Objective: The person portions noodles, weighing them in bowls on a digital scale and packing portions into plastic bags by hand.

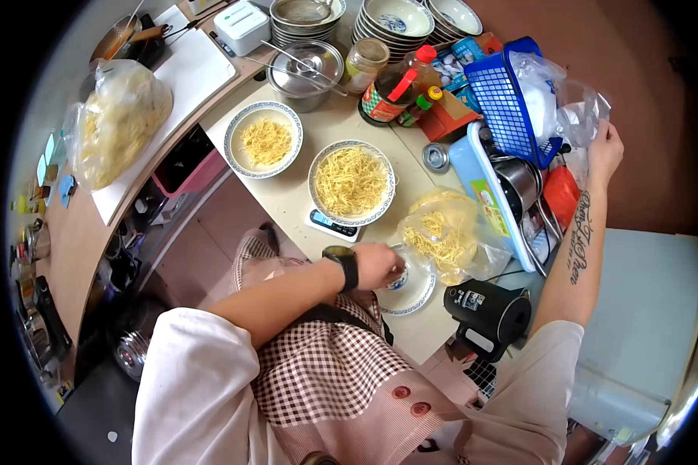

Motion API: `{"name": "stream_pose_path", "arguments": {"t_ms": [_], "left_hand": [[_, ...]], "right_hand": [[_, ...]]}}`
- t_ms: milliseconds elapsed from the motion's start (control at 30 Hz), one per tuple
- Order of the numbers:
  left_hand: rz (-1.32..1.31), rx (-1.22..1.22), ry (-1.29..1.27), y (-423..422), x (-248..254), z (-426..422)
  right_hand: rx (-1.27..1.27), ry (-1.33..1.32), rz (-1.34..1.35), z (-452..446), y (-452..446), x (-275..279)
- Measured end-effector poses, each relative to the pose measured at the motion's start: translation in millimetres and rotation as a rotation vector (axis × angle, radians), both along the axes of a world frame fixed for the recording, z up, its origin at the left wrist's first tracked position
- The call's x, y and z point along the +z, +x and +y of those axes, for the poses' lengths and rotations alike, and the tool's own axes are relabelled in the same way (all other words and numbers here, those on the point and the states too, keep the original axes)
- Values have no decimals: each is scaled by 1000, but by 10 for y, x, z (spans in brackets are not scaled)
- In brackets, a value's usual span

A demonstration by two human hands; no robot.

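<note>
My left hand (378, 266), with a watch at the wrist, is over a patterned bowl (420, 301). Its fingers are curled, and what they hold, if anything, is hidden. Beside it, an opened clear bag holds yellow noodles (440, 242). Far to the right, my right hand (606, 149) pinches a clear plastic bag (578, 120) at the blue basket (502, 89). A bowl of noodles (351, 182) rests on a digital kitchen scale (333, 225). Another noodle bowl (264, 139) stands to its left.
A black electric kettle (488, 314) stands at the table's near right. Behind the bowls are a lidded steel pot (305, 68), a jar (365, 65), a sauce bottle (392, 89) and stacked bowls (395, 19). A large noodle bag (124, 120) sits on the left counter.
</note>
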State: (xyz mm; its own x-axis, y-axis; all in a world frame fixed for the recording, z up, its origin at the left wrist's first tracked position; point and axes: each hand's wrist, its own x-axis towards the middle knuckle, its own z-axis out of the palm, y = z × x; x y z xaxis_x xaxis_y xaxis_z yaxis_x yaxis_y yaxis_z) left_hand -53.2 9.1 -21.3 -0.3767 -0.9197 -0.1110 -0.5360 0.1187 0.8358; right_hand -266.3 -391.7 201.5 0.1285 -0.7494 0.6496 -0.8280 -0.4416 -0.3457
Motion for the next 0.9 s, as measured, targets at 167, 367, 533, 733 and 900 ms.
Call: {"name": "stream_pose_path", "arguments": {"t_ms": [167, 367, 533, 733, 900], "left_hand": [[332, 249, -399, 244, 955, -600], [256, 528, -1067, 566, 1798, -1051], [13, 211, -629, 655, 1537, -885], [746, 379, 230, 923, 797, -332], [855, 561, 427, 926, 406, 140]], "right_hand": [[251, 363, -376, 685, 49, 340], [678, 853, -519, 1805, 327, 117], [716, 1035, -532, 2341, 679, -313], [601, 422, -676, 3218, 895, -854], [463, 1101, -404, 3703, 1212, -1390]]}}
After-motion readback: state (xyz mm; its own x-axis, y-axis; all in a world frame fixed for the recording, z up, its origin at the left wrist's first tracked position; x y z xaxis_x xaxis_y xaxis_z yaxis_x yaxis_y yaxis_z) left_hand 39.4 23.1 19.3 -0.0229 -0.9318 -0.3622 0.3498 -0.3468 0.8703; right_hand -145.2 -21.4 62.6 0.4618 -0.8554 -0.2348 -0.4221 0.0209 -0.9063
